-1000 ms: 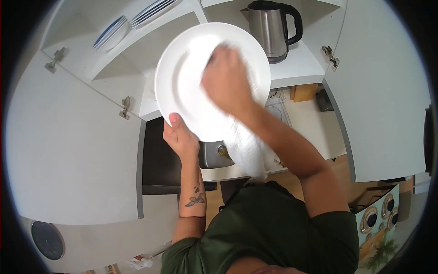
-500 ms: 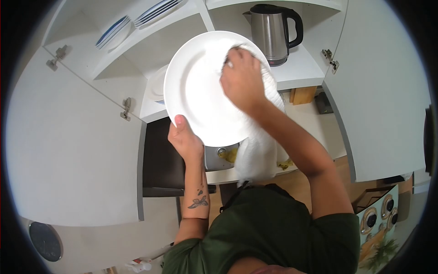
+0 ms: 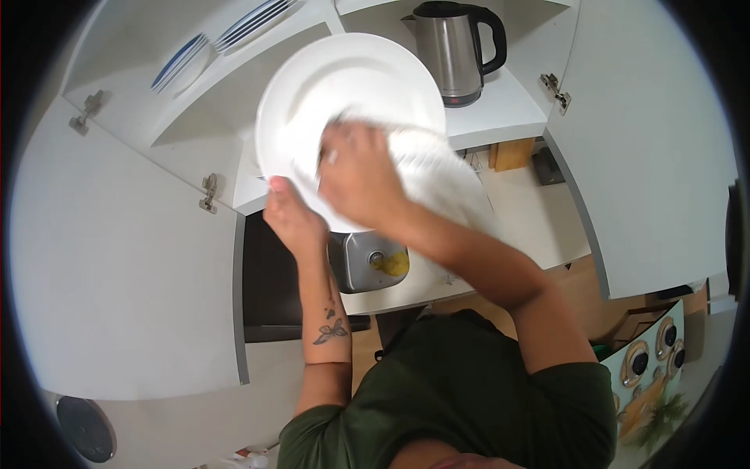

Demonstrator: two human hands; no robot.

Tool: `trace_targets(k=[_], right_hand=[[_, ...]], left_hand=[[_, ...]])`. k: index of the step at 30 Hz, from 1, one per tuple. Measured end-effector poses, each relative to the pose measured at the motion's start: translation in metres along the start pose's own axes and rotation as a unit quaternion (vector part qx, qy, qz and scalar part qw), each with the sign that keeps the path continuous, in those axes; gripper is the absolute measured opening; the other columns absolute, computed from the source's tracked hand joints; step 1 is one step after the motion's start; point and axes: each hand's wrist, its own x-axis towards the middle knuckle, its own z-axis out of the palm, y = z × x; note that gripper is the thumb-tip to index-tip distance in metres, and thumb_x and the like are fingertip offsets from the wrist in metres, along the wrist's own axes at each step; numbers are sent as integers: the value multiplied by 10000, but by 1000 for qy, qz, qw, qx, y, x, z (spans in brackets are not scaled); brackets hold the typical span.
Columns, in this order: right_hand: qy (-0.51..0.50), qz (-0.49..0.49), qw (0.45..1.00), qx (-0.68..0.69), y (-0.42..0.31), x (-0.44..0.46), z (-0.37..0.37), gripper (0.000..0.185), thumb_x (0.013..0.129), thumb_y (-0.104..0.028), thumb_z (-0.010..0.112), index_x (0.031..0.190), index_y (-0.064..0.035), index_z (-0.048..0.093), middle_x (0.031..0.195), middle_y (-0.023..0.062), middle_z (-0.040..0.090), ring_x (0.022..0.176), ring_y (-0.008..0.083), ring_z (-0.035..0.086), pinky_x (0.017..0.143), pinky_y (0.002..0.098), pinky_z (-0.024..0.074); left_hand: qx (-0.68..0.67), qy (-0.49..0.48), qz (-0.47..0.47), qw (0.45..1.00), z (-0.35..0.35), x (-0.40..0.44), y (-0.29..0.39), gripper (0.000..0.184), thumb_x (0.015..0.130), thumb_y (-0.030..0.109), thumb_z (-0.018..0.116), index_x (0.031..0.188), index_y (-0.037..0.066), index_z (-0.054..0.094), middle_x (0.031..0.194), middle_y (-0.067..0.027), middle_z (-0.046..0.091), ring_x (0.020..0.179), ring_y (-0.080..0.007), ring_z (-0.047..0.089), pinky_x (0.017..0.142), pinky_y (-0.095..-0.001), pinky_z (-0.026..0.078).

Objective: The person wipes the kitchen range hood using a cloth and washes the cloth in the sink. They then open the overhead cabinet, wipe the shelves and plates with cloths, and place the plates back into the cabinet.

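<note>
A large white plate (image 3: 305,86) is held up, its face toward me, in front of the open cupboard. My left hand (image 3: 293,215) grips its lower left rim, with the thumb on the face and the fingers behind. Pressed to the lower middle of the plate is my right hand (image 3: 359,173), closed on a white cloth (image 3: 437,168) and smeared by motion. The cloth spreads from that hand past the plate's right rim. Part of the plate is hidden behind the right hand and the cloth.
On the cupboard's lower shelf stands a steel kettle (image 3: 449,55) with a black handle. Blue-rimmed plates (image 3: 183,62) lean on the upper left shelf. Open doors flank me: a left door (image 3: 133,266) and a right door (image 3: 648,172). Below is a sink (image 3: 355,270) with something yellow in it.
My right hand and the cloth have swept down and left across the plate, from its upper right to its lower middle. The plate and my left hand have shifted slightly up and left.
</note>
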Motion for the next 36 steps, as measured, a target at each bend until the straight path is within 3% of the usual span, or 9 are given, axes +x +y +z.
trace_targets(k=[2,4,6,7,14,20,26,33,36], right_hand=[[-3,-29,997,74,-28,-25,1,149,652,-161,563,719,-41,619,1024,60,519,970,253,446,788,384,360],[-35,-44,997,54,-22,-38,-3,139,651,-146,557,724,-40,609,1015,52,516,960,253,448,773,352,369],[-49,-63,996,30,-8,-57,-9,135,652,-137,554,727,-38,607,1012,53,515,951,253,451,765,349,378],[-60,-83,995,3,2,-66,-12,132,653,-128,551,730,-35,604,1009,54,514,941,253,455,756,347,386],[33,77,982,-169,79,-39,-37,112,668,-44,581,759,-6,635,1048,138,512,931,298,462,794,394,415],[57,56,979,-190,77,-12,-59,125,653,-33,577,760,-23,638,1034,103,517,930,284,459,785,377,409],[-75,28,979,-187,58,-50,-53,153,665,-55,546,796,-8,611,998,88,527,878,273,480,726,348,415],[-103,26,994,-19,-18,-56,-31,148,660,-85,541,778,-22,605,956,67,519,849,247,463,726,328,420],[-19,22,998,52,-23,-36,-26,140,621,-35,573,750,13,592,979,91,511,851,259,466,732,344,426]], left_hand=[[-109,14,-21,994,-2,10,6,574,930,454,370,969,-95,536,831,-104,601,686,-155,562,610,-285,464],[-144,8,-23,989,1,10,8,575,930,454,366,1014,-95,516,867,-119,600,736,-187,580,654,-298,477],[-84,102,-32,991,2,10,4,574,933,444,362,1075,-98,486,951,-147,588,828,-200,586,725,-306,485],[-163,103,-39,980,0,13,6,596,923,457,378,1116,-101,463,1025,-172,565,899,-214,579,786,-315,482],[-124,61,-2,990,-5,10,11,667,883,524,411,1113,-100,464,1015,-185,565,895,-231,589,769,-309,494],[-145,52,-18,988,2,7,24,651,888,513,416,1089,-103,482,984,-182,582,865,-210,598,733,-291,500],[-130,61,15,990,0,6,4,623,912,485,385,1082,-105,487,971,-164,592,855,-194,591,753,-289,484],[-151,73,-91,982,27,-20,-6,589,942,448,331,1114,-97,475,1036,-161,565,924,-195,548,817,-296,423],[-248,16,-108,963,26,-32,-13,570,945,448,305,1161,-61,446,1096,-145,542,938,-205,546,818,-305,427]])
